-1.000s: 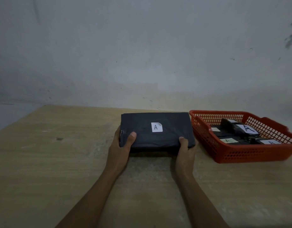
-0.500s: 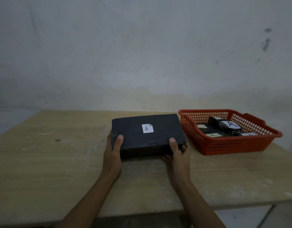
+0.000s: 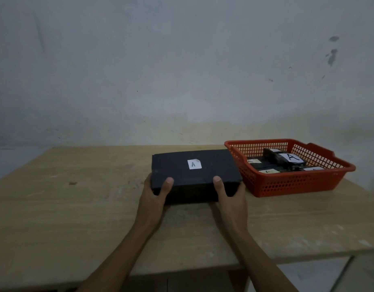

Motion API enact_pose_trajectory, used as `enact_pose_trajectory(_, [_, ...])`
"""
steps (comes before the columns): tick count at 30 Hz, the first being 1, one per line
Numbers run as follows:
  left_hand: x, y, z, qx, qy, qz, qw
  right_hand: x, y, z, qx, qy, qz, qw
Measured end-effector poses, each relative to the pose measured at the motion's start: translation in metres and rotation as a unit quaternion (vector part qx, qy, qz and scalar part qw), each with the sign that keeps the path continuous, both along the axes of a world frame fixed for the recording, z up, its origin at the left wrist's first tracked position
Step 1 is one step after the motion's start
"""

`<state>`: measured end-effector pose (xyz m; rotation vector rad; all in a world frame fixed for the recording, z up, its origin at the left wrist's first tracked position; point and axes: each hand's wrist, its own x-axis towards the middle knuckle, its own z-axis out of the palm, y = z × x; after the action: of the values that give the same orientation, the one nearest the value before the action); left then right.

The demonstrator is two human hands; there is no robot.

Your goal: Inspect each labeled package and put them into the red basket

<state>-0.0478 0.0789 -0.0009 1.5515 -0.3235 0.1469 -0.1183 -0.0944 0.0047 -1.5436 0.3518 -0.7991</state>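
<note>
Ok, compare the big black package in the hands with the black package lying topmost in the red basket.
The large flat black package lies outside the red plastic basket, on the wooden table, gripped by the left hand and right hand; the small topmost black package lies untouched inside the basket. The large package looks far bigger. Its white label covers a small part of its top; the small package's label covers much of it. Both are black, labelled A.

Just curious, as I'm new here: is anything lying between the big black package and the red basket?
Nothing: in the head view the black package sits right beside the red basket, with no visible gap.
</note>
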Motion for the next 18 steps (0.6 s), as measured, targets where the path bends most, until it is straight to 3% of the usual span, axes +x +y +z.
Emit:
enact_pose_trajectory(4, [0.001,-0.011,0.001,0.086,-0.019,-0.013,0.996,0.011,-0.025,-0.002,-0.025,0.056,-0.016,0.998])
enact_pose_trajectory(13, [0.033,-0.029,-0.012,0.188,-0.042,0.02,0.981,0.026,-0.044,-0.005,-0.037,0.06,-0.018,0.997])
enact_pose_trajectory(18, [0.041,-0.034,-0.016,0.187,-0.066,0.055,0.979,0.027,-0.048,-0.008,-0.076,0.096,-0.002,0.992])
